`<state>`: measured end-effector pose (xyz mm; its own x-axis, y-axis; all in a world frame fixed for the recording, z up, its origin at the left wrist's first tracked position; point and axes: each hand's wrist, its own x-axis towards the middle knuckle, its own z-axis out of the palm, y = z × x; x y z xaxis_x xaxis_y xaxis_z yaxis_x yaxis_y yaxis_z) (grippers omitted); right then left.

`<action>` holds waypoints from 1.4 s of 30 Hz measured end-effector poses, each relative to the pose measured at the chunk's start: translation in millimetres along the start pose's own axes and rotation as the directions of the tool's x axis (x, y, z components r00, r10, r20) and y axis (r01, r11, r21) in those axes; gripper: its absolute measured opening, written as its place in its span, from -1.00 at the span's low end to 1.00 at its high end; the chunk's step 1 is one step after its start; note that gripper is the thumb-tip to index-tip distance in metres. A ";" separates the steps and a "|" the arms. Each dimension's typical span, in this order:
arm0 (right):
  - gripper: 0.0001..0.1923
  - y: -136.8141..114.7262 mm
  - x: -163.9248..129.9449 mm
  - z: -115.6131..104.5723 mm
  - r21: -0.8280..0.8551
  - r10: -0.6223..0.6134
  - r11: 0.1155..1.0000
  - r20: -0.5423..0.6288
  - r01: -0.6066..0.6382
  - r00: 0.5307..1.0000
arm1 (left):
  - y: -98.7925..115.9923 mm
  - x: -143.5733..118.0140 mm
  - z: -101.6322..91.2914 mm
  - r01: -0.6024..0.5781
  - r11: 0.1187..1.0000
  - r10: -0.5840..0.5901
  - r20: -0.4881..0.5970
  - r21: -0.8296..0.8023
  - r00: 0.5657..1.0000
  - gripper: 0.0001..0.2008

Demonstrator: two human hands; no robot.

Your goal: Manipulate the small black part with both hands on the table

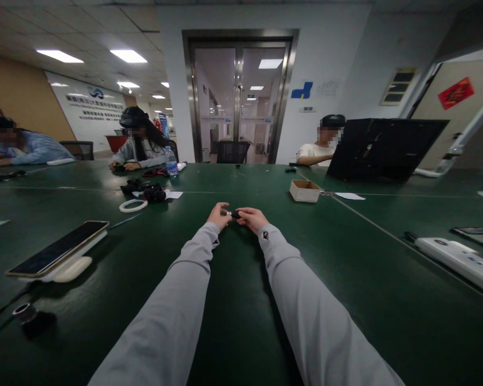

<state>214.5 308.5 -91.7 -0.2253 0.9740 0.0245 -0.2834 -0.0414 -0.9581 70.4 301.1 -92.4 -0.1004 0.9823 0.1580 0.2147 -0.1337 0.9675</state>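
Note:
A small black piece [235, 214] with a silver metal end is between my two hands, just above the green table; its exact kind is too small to tell. My right hand [253, 217] pinches the black part between thumb and fingers. On the other side, my left hand [217, 215] has its thumb and fingers closed about the silver end, the index finger arching over it. Both forearms, in grey sleeves, stretch forward across the table.
A phone [60, 249] on a white stand and a black fitting with a metal ring [24, 311] lie left. Farther off are a tape roll [133, 206], black gear [145, 190], a water bottle [171, 162], an open box [305, 191] and a power strip [459, 260]. Several people sit around.

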 end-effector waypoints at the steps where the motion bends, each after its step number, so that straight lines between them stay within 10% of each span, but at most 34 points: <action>1: -0.91 -0.2 -0.2 0.0 0.001 0.002 1.000 0.001 -0.002 1.000 | -0.1 0.0 0.1 0.032 0.999 -0.032 -0.003 -0.002 0.999 -0.65; 42: -0.83 -0.1 -1.6 -2.2 -0.031 -0.003 1.000 0.076 0.005 0.997 | 5.2 -3.0 -1.0 0.091 0.994 -0.096 0.084 0.059 0.992 -0.78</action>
<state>216.9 307.4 -92.4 -0.2944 0.9544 0.0489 -0.2560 -0.0295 -0.9662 70.9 297.3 -87.7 -0.0387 0.9981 0.0473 0.2619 -0.0355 0.9644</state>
